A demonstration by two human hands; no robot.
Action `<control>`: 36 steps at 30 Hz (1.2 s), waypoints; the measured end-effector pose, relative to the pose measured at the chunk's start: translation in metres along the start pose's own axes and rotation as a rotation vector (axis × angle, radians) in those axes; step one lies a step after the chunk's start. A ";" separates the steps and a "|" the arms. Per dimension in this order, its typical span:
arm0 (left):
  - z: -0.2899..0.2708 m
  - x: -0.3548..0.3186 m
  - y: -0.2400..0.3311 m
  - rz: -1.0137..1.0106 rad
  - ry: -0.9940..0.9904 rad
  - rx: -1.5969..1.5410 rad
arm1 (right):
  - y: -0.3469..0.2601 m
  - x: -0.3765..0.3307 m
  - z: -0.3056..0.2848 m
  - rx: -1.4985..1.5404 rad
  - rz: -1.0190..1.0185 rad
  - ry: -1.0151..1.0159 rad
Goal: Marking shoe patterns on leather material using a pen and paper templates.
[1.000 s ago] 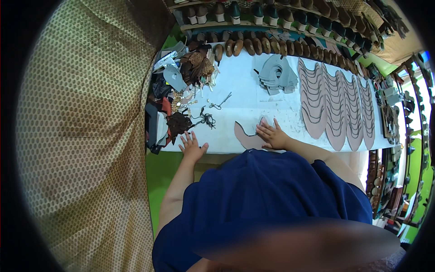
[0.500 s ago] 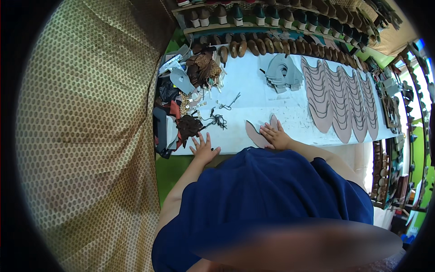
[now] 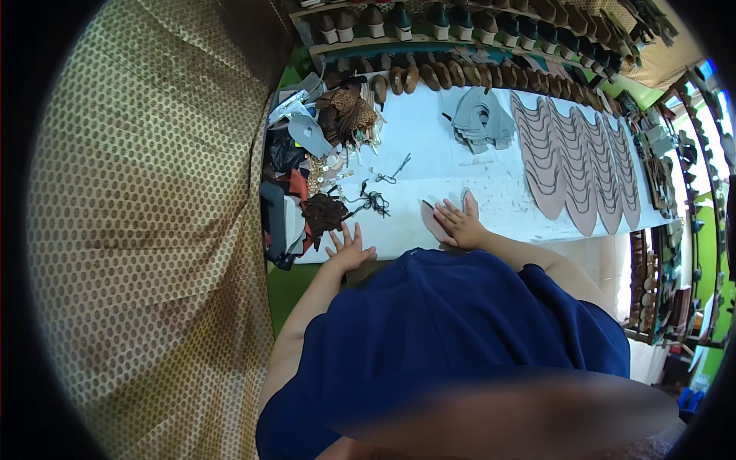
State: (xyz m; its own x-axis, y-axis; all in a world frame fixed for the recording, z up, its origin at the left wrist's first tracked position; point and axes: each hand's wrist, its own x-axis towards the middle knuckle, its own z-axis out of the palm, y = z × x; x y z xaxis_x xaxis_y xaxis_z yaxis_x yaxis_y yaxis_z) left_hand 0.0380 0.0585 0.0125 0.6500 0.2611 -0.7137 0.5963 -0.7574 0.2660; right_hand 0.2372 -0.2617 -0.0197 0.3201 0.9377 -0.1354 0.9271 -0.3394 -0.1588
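My right hand [image 3: 459,225] lies flat, fingers stretched, on a U-shaped pinkish-beige cut piece [image 3: 434,220] that looks like a shoe upper. The palm covers its middle, and its two pointed ends show on either side. At the table's near edge my left hand [image 3: 350,251] rests with fingers spread, holding nothing. Just beyond it are a dark brown bunched heap [image 3: 324,212] and a tangle of black cords [image 3: 373,202].
Overlapping rows of curved pinkish pieces [image 3: 546,169] cover the right of the white table [image 3: 418,161]. Grey cut pieces [image 3: 483,123] are stacked farther back. Wooden shoe lasts [image 3: 460,75] line the far edge, below shelved shoe forms [image 3: 402,23]. Scraps and tools crowd the left; a patterned curtain [image 3: 169,230] hangs beside.
My right hand has slid slightly left and away from me across the U-shaped piece, covering more of its middle. My left hand remains spread at the edge, almost unmoved.
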 end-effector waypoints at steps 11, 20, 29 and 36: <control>0.002 -0.001 0.000 -0.008 0.013 0.007 | -0.020 0.034 -0.030 -0.035 0.107 -0.011; -0.006 -0.010 0.007 0.002 -0.014 0.001 | -0.024 0.042 -0.030 0.008 0.159 -0.073; 0.003 -0.003 0.001 0.020 0.028 -0.014 | -0.014 0.013 -0.013 0.034 -0.005 0.064; 0.006 0.004 0.000 -0.006 0.029 0.022 | 0.009 0.018 -0.011 0.076 0.159 0.138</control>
State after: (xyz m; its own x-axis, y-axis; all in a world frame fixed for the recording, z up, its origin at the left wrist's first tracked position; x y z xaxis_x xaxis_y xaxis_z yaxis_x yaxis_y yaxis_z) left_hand 0.0375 0.0558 0.0057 0.6603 0.2827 -0.6957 0.5898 -0.7687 0.2474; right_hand 0.2532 -0.2471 -0.0123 0.4891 0.8717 -0.0302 0.8475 -0.4831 -0.2200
